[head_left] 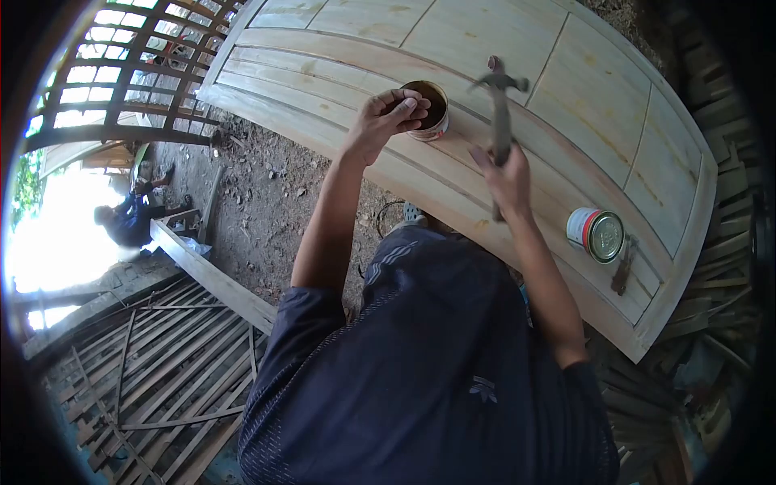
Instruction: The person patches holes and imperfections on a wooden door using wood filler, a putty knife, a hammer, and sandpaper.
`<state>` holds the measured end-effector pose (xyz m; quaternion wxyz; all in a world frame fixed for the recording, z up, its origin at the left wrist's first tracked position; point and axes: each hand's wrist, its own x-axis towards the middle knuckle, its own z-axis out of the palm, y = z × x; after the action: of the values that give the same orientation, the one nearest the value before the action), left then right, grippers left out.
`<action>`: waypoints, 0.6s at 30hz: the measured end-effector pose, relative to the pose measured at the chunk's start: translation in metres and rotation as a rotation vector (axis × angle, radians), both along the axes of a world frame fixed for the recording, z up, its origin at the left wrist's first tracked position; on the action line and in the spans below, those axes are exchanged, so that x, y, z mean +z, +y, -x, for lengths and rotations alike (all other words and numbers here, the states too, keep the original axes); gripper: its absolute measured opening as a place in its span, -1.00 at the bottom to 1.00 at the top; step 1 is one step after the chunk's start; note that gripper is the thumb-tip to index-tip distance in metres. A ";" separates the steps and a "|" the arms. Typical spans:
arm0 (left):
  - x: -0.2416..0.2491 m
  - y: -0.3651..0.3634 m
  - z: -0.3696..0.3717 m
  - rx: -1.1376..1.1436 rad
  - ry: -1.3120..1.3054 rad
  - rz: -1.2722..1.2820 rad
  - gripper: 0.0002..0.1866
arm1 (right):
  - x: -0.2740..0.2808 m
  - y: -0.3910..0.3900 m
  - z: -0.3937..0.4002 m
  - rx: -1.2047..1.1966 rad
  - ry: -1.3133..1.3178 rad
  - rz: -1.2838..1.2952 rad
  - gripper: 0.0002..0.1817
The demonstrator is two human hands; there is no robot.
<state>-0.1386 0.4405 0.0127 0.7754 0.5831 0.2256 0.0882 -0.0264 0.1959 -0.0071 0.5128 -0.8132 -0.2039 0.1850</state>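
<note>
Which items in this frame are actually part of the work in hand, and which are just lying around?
In use:
- left hand reaching into the open brown-stained round tin
- right hand raising the grey metal claw hammer
- pale panelled wooden door under both

Lying about:
- closed red-and-white round tin
- small dark tool beside it
- wooden slat frames on the ground

Two cans, one open (427, 109) and one closed (596, 234), one hammer (501, 113), one wooden door (598, 105), and two hands (388, 117) (505, 178).
</note>
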 end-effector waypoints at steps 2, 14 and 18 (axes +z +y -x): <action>0.009 -0.007 0.006 0.025 -0.027 0.053 -0.71 | -0.002 0.042 -0.009 0.010 0.007 0.011 -0.35; 0.013 -0.015 0.066 0.294 0.011 0.014 -0.72 | -0.018 0.106 -0.042 -0.039 -0.131 0.158 -0.53; -0.013 -0.004 0.105 0.504 0.066 0.051 -0.79 | -0.001 0.084 -0.081 -0.043 -0.237 0.129 -0.52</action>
<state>-0.2439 0.4367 -0.0005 0.7357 0.4913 0.3911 0.2538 0.0547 0.2804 -0.0084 0.4357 -0.8647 -0.2333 0.0895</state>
